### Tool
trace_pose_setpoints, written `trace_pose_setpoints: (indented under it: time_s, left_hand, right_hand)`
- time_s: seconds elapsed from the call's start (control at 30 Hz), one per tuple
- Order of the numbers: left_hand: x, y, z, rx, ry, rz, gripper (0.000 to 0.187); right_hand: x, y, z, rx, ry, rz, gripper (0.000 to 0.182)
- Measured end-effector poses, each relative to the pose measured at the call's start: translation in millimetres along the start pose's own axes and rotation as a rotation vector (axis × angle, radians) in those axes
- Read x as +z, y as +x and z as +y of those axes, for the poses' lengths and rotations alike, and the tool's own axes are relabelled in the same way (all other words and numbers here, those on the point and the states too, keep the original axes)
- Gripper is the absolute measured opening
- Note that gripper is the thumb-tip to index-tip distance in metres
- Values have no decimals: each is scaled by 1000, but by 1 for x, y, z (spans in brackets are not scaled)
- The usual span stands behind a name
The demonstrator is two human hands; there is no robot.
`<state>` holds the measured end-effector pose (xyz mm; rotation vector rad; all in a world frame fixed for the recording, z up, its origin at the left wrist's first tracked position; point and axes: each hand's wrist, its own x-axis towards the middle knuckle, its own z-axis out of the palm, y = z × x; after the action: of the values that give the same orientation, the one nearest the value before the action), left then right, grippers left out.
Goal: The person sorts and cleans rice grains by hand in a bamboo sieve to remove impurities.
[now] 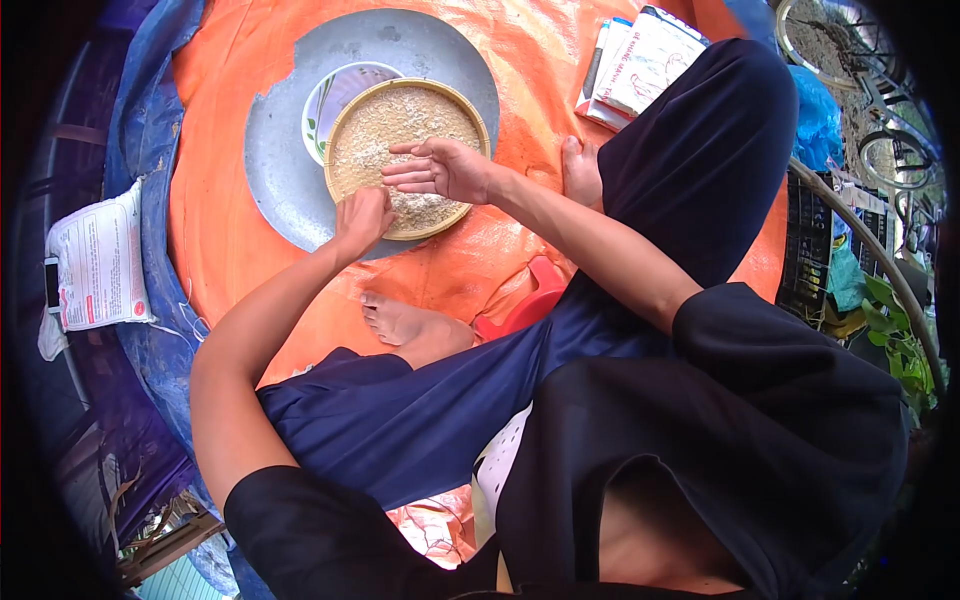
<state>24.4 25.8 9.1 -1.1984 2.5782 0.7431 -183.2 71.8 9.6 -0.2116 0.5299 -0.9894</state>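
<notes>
A round yellow-rimmed basket [484,120] holds pale grains [415,110] with whiter bits among them. My left hand [365,215] is closed over the basket's lower-left rim, its fingertips hidden. Above the grains, my right hand [440,170] is open with the fingers stretched toward the left; I see nothing in it. Partly under the basket sits a white dish [325,105] with a green leaf pattern. Both rest on a large round grey tray [280,180] whose upper-left edge is notched.
An orange sheet [540,60] covers the ground, bordered by a blue tarp [150,130] at left. A white printed sack [100,260] lies there. Printed packets [645,65] lie beyond my bent knee. A red plastic object [535,295] sits between my legs. Black crates [805,240] stand at right.
</notes>
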Motion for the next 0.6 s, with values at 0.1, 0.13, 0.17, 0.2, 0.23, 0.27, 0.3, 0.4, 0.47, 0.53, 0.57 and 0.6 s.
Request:
trace_pose_setpoints:
  time_s: [0.1, 0.13, 0.17, 0.2, 0.23, 0.27, 0.3, 0.4, 0.47, 0.53, 0.57, 0.6]
  left_hand:
    - [-4, 1, 3, -38, 4, -26, 17]
    - [-4, 2, 4, -49, 5, -29, 17]
    - [-4, 2, 5, -48, 8, -28, 16]
    - [-3, 3, 4, -47, 12, -26, 16]
    - [-3, 4, 4, -45, 15, -24, 16]
    - [-4, 5, 5, -30, 20, -20, 16]
    - [-5, 6, 6, -14, 24, -16, 16]
    - [-4, 8, 7, 20, 38, -13, 15]
    - [-3, 9, 7, 52, 68, -19, 15]
    - [-2, 10, 7, 87, 126, -29, 16]
    - [3, 13, 6, 59, 164, -59, 17]
    - [9, 16, 1, 19, 214, -92, 19]
  right_hand:
    - [1, 1, -2, 2, -31, -6, 53]
    - [2, 0, -2, 6, -45, -6, 53]
    - [3, 0, -3, 6, -49, -8, 53]
    - [4, -1, -3, 7, -54, -9, 53]
    - [5, -1, -3, 7, -59, -11, 53]
    - [4, 0, -3, 3, -44, -15, 53]
    - [3, 1, -2, -1, -30, -19, 53]
    - [1, 2, -2, -11, -6, -22, 54]
    - [2, 1, -3, -17, -10, -17, 54]
    - [4, -1, -5, -22, -25, -23, 53]
    - [7, -3, -6, -17, -30, -9, 54]
    - [9, -5, -6, -11, -26, -12, 54]
